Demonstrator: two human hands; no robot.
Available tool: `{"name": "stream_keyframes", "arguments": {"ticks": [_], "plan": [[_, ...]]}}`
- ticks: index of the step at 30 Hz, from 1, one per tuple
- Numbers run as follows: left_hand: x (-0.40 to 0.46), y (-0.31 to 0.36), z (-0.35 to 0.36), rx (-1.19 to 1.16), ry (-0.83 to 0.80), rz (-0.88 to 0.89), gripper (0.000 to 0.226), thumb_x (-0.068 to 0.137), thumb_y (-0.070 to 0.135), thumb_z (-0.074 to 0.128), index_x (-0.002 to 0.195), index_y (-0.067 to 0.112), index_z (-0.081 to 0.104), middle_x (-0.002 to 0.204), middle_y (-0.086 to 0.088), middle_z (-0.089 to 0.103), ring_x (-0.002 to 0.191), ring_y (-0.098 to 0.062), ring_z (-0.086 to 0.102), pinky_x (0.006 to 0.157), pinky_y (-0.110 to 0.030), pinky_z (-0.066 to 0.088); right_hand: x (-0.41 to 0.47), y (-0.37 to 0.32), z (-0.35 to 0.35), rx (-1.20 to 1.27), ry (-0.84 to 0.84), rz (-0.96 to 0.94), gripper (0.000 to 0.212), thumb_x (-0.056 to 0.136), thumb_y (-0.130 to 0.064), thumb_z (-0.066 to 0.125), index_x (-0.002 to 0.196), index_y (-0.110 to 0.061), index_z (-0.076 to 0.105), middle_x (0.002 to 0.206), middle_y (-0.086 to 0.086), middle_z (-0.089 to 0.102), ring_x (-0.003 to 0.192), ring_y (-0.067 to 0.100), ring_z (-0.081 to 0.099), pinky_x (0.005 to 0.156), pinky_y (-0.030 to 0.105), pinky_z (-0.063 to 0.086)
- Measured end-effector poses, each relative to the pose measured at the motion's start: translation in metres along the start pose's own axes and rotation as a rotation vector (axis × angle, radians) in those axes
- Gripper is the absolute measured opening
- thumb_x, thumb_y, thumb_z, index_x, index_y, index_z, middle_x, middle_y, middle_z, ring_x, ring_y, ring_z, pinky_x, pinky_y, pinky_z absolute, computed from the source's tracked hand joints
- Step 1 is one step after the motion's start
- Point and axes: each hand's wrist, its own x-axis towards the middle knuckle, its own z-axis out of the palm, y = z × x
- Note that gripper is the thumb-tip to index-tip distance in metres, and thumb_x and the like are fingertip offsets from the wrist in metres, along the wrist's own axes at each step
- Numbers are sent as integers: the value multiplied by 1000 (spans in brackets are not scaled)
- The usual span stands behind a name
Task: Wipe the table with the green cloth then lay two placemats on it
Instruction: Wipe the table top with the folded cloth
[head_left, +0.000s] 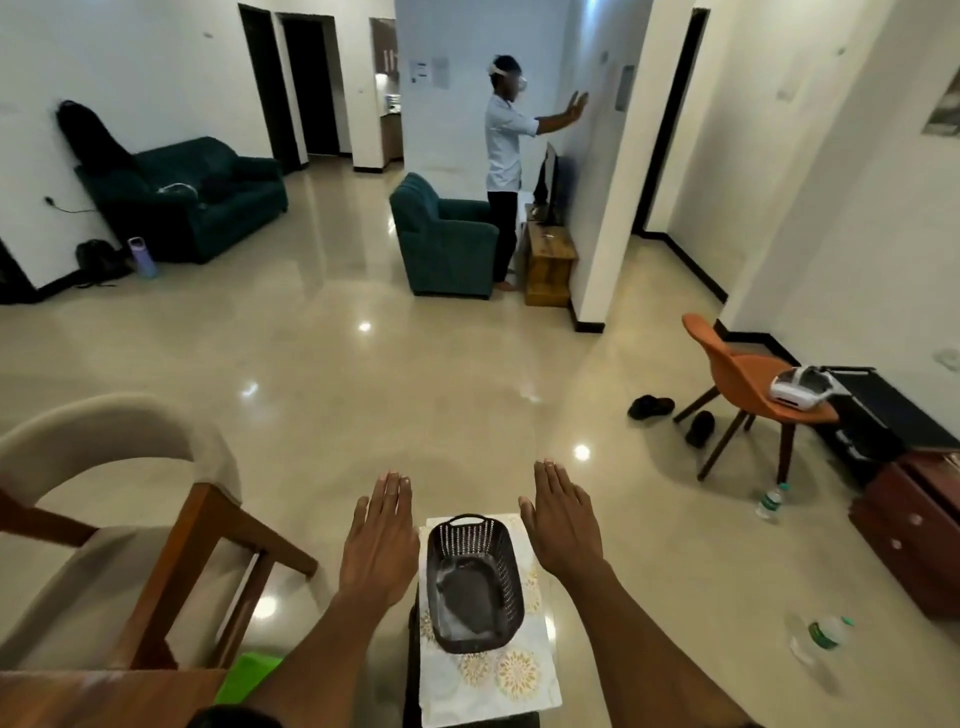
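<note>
Both hands are held out flat and empty: left hand (382, 535), right hand (563, 525). The cloth (248, 675) lies at the table (104, 696) edge, partly hidden by the left forearm. It is judged soft, light and limp, best gathered by its exposed edge. A patterned placemat (511, 670) lies under a basket (475, 577).

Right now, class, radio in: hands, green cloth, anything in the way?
Left hand and right hand open, holding nothing. Bright green cloth untouched beside wooden table. Dark plastic basket sits on patterned placemat.

Two hands (382, 540) (563, 525), one basket (475, 577), one cloth (247, 675)
</note>
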Motion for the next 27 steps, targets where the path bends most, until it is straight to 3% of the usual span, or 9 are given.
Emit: {"name": "stream_keyframes", "arguments": {"ticks": [4, 8, 11, 13, 15, 18, 21, 23, 27], "plan": [[6, 41, 9, -13, -31, 37, 84, 70, 27, 96, 140, -7, 64, 145, -25, 63, 133, -39, 64, 101, -55, 56, -11, 41, 1, 1, -11, 26, 79, 103, -51, -1, 170, -10, 8, 178, 8, 7, 165, 21, 6, 131, 38, 15], [18, 93, 18, -11, -54, 66, 85, 67, 26, 97, 138, -7, 65, 144, -26, 63, 132, -41, 64, 100, -57, 56, -16, 99, 0, 1, 1, 41, 89, 96, -56, -11, 169, -10, 8, 178, 8, 7, 165, 21, 5, 131, 37, 15], [29, 144, 25, -21, -55, 67, 82, 73, 26, 95, 141, -7, 62, 147, -25, 61, 136, -41, 62, 103, -56, 54, -16, 153, -4, -8, 11, 44, 67, 114, -46, 15, 169, -10, 9, 178, 8, 8, 165, 21, 6, 131, 37, 15], [34, 176, 28, -26, -53, 69, 80, 76, 24, 93, 142, -8, 61, 147, -26, 60, 136, -41, 61, 103, -56, 55, -17, 182, -6, -20, -6, 48, 74, 109, -52, 5, 169, -10, 9, 178, 8, 9, 165, 21, 6, 130, 36, 16], [39, 212, 32, -28, -63, 85, 80, 70, 20, 96, 137, -9, 65, 142, -28, 63, 130, -43, 65, 97, -58, 57, -21, 210, -8, -8, -24, 44, 96, 90, -57, -16, 169, -10, 9, 178, 8, 8, 165, 21, 6, 131, 37, 16], [44, 256, 34, -22, -80, 83, 79, 66, 17, 98, 133, -11, 67, 138, -31, 65, 125, -45, 68, 94, -61, 58, -23, 248, -11, 32, -52, 50, 103, 83, -58, -20, 169, -11, 7, 178, 8, 7, 165, 21, 4, 132, 37, 14], [50, 291, 38, -16, -92, 97, 77, 75, 20, 93, 138, -10, 63, 144, -30, 61, 132, -43, 64, 100, -59, 55, -23, 284, -18, 39, -62, 47, 73, 109, -51, 6, 169, -10, 9, 178, 9, 8, 165, 22, 5, 132, 38, 15], [54, 305, 41, -27, -86, 110, 75, 82, 21, 88, 144, -9, 58, 151, -29, 56, 139, -42, 58, 107, -58, 51, -23, 301, -18, 37, -53, 30, 64, 115, -43, 23, 169, -10, 10, 178, 10, 9, 165, 22, 5, 132, 38, 15], [64, 321, 44, -9, -90, 121, 74, 93, 25, 78, 152, -7, 49, 161, -27, 44, 149, -40, 47, 115, -57, 44, -15, 328, -12, 33, -62, 24, 64, 115, -42, 24, 169, -9, 9, 178, 9, 9, 165, 22, 4, 132, 38, 14]]}}
